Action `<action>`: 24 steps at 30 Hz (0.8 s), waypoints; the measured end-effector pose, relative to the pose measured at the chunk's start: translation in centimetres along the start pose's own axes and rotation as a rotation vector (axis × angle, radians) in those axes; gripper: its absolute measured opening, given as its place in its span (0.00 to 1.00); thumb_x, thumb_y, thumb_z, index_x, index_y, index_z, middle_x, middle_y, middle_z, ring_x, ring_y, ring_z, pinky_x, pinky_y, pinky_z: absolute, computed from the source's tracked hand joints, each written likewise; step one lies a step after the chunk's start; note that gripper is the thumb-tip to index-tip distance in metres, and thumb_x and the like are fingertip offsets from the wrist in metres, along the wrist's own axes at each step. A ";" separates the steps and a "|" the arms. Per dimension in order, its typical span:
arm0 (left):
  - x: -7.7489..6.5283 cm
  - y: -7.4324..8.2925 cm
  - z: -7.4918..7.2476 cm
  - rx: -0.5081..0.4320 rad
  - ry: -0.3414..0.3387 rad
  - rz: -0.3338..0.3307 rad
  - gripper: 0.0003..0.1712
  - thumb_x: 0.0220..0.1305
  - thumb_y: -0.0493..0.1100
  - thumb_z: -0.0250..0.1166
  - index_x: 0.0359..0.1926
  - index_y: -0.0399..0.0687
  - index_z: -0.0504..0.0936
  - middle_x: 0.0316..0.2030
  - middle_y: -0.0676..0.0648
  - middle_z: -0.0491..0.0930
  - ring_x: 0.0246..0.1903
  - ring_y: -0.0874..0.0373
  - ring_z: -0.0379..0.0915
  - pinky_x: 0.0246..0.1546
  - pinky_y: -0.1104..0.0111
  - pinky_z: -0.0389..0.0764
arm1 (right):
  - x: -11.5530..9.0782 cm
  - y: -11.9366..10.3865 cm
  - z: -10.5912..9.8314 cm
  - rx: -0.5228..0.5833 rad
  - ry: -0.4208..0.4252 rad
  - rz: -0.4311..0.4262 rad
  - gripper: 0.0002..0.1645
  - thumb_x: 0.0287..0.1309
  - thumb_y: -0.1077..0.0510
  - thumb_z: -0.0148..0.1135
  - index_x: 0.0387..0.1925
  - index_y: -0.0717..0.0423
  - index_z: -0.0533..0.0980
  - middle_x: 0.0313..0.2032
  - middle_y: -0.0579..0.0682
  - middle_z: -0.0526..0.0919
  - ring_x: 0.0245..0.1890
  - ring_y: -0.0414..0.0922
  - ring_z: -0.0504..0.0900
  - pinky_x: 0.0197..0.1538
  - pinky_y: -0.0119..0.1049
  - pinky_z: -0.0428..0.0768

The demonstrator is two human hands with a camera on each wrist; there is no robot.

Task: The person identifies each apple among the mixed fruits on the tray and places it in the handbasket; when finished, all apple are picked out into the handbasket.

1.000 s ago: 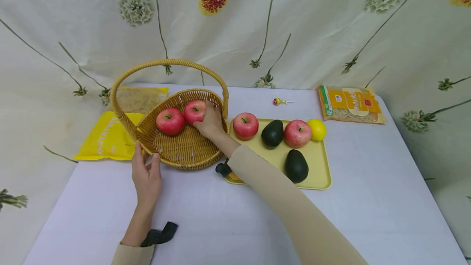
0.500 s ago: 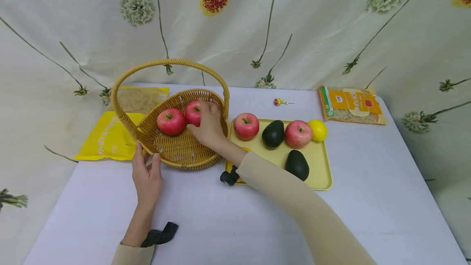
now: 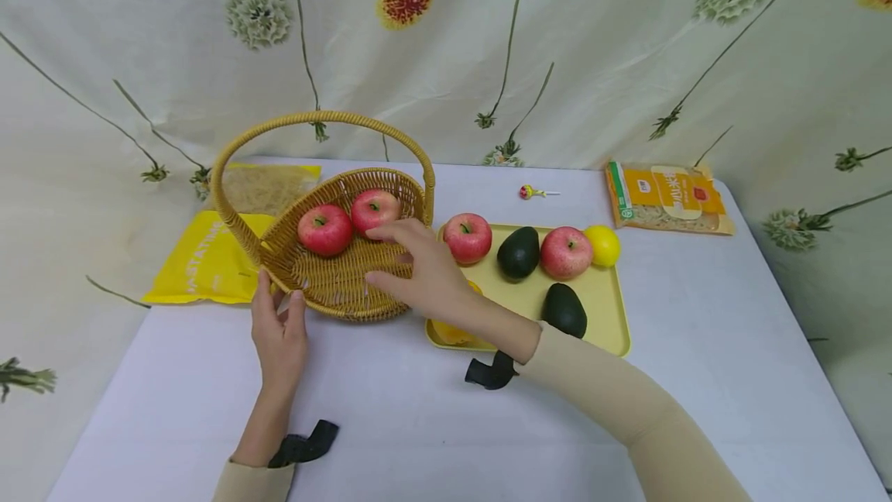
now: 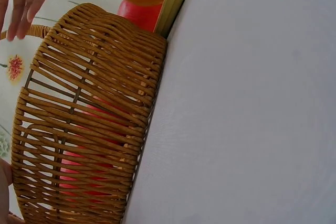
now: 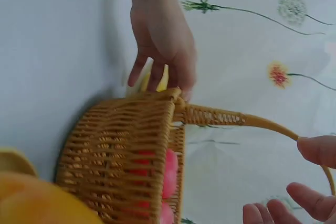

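Observation:
A wicker basket (image 3: 348, 277) with a tall arched handle holds two red apples, a left apple (image 3: 324, 230) and a right apple (image 3: 376, 211). My left hand (image 3: 280, 347) holds the basket's near left rim close to the handle's foot, thumb and fingers at the edge. Over the basket's right side, my right hand (image 3: 432, 269) has its fingers and thumb spread apart with nothing between them. In the right wrist view, its fingertips appear beyond the basket's handle (image 5: 262, 124). The basket's weave partly hides the apples in the left wrist view.
Right of the basket lies a yellow tray (image 3: 606, 331) with two apples, two avocados, a lemon (image 3: 602, 245) and an orange-yellow fruit (image 3: 453, 331) partly under my right wrist. A yellow pasta bag (image 3: 216, 262), a lollipop (image 3: 527, 192) and a grain packet (image 3: 669, 196) lie around.
My right hand has let go of the right apple in the basket and drawn back toward the right and nearer to me, its fingers spreading. The left hand has stayed at the rim.

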State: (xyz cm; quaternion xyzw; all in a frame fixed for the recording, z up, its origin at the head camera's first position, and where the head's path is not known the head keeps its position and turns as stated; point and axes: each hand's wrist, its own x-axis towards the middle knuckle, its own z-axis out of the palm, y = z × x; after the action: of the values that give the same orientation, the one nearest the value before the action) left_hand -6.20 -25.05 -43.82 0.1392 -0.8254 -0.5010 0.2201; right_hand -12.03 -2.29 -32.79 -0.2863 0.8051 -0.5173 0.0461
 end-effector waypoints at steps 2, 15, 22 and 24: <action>0.0 0.0 0.0 0.002 -0.002 -0.005 0.38 0.74 0.48 0.50 0.77 0.47 0.46 0.73 0.42 0.55 0.68 0.42 0.62 0.51 0.85 0.64 | -0.8 0.1 -0.9 0.021 0.020 -0.008 0.28 0.56 0.57 0.70 0.59 0.55 0.75 0.56 0.48 0.76 0.55 0.41 0.75 0.54 0.34 0.79; 0.0 0.2 0.0 0.007 0.001 0.004 0.38 0.74 0.47 0.50 0.77 0.45 0.47 0.72 0.39 0.56 0.67 0.41 0.63 0.52 0.82 0.65 | -2.9 3.6 -7.2 0.088 0.240 0.042 0.26 0.56 0.60 0.70 0.56 0.59 0.76 0.53 0.55 0.81 0.51 0.53 0.80 0.53 0.48 0.80; 0.0 0.0 0.0 0.001 -0.001 0.005 0.37 0.74 0.47 0.50 0.77 0.46 0.47 0.73 0.42 0.55 0.67 0.42 0.63 0.53 0.79 0.65 | -2.7 5.6 -9.0 0.052 0.345 0.078 0.31 0.55 0.60 0.70 0.61 0.59 0.73 0.58 0.57 0.77 0.56 0.52 0.77 0.54 0.48 0.79; 0.0 -0.1 0.0 0.000 -0.002 0.002 0.37 0.74 0.47 0.50 0.77 0.47 0.47 0.73 0.42 0.55 0.67 0.42 0.63 0.53 0.79 0.65 | -2.7 6.2 -9.2 0.046 0.363 0.096 0.34 0.55 0.59 0.70 0.63 0.59 0.71 0.59 0.58 0.75 0.57 0.53 0.76 0.56 0.50 0.77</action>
State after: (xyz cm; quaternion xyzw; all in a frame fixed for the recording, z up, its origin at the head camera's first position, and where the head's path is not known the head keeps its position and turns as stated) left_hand -6.19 -25.09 -43.87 0.1378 -0.8256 -0.5010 0.2198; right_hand -15.78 8.35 -34.42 -0.1485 0.8009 -0.5760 -0.0688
